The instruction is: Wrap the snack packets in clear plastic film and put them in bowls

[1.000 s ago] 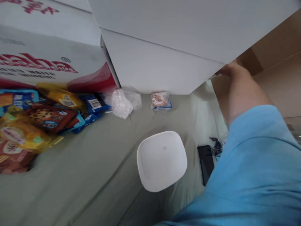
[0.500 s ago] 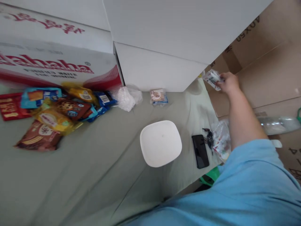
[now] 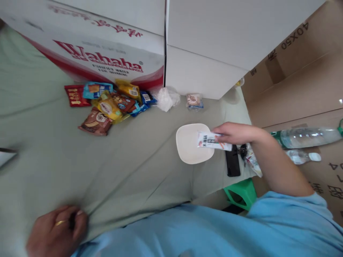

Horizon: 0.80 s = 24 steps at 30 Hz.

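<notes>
My right hand [image 3: 227,133] pinches a flat white snack packet [image 3: 207,140] printed with dark characters and orange marks. The packet hangs over the right part of a white square dish [image 3: 191,151] with rounded corners, and I cannot tell if they touch. At the lower left, my left hand [image 3: 59,230] is closed over the green cloth, a ring on one finger. A dark spot shows between its thumb and fingers; what it is stays unclear. Behind the dish lies a small wrapped snack [image 3: 194,101], beside a crumpled clear plastic bag [image 3: 166,99].
Colourful snack packets [image 3: 107,107] lie heaped before a Wahaha carton [image 3: 107,53]. White boxes [image 3: 203,71] stand behind the dish. To the right are a black phone [image 3: 233,164], keys [image 3: 242,151], plastic bottles [image 3: 308,138] and cardboard [image 3: 294,92]. Below the table edge is a green stool [image 3: 242,192].
My right hand has brought the white packet from the far right corner, beside the cardboard, to the dish. My left hand has come into view. The view has shifted left.
</notes>
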Available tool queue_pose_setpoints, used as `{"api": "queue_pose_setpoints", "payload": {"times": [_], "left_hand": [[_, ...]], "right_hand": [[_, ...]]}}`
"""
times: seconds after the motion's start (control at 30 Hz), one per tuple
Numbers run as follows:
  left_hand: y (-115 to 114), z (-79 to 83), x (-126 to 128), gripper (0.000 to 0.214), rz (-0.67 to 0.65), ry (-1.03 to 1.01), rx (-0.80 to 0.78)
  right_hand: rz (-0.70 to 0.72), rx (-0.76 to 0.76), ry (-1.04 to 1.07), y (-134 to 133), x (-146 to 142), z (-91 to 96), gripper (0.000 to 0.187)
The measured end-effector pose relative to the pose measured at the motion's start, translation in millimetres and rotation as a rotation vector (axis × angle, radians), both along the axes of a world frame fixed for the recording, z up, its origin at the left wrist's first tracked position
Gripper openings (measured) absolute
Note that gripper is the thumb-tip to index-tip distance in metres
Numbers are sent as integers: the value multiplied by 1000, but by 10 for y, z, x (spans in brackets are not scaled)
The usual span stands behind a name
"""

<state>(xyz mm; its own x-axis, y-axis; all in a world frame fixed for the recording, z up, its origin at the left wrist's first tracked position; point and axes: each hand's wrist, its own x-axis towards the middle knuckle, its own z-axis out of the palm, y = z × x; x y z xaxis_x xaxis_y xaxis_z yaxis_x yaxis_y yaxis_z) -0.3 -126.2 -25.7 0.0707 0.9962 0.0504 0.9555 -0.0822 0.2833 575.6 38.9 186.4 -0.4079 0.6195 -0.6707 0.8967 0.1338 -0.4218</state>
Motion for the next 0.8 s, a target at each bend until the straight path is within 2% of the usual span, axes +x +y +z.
{"api": "queue_pose_setpoints", "payload": {"times": [0.1,0.17,0.23,0.3,0.37,0.43,0.5,0.57,0.63,0.73,0.8], "left_hand": [[-9,24,25,20,-50,-19,90],[-17,21,25,18,-79,-25,134],[-22,4,10,19,-103,-27,143],[-26,-13,-9,21,-113,-19,121],[-29,-22,-25,23,-127,1,101],[-31,-21,-34,26,-144,17,116],[-33,-13,-37,28,-170,21,134],[-37,0,-34,30,-196,13,139],[-44,11,-27,30,-197,3,135],[-55,17,-16,30,-185,-18,143],[-60,13,-12,30,-196,-32,144]], "right_hand": [[47,-10,-7,40,-392,-495,23],[2,31,-66,-35,-583,-817,21],[-51,99,-124,-174,-711,-1060,29],[-81,239,-160,-340,-777,-1202,44],[-131,447,-187,-500,-805,-1255,47],[-218,634,-188,-652,-836,-1243,41],[-304,740,-132,-820,-910,-1199,35],[-319,776,-57,-1020,-1041,-1164,35],[-277,767,-34,-1238,-1201,-1172,38],[-220,713,-138,-1498,-1358,-1258,33],[-238,698,-241,-1558,-1316,-1323,31]]}}
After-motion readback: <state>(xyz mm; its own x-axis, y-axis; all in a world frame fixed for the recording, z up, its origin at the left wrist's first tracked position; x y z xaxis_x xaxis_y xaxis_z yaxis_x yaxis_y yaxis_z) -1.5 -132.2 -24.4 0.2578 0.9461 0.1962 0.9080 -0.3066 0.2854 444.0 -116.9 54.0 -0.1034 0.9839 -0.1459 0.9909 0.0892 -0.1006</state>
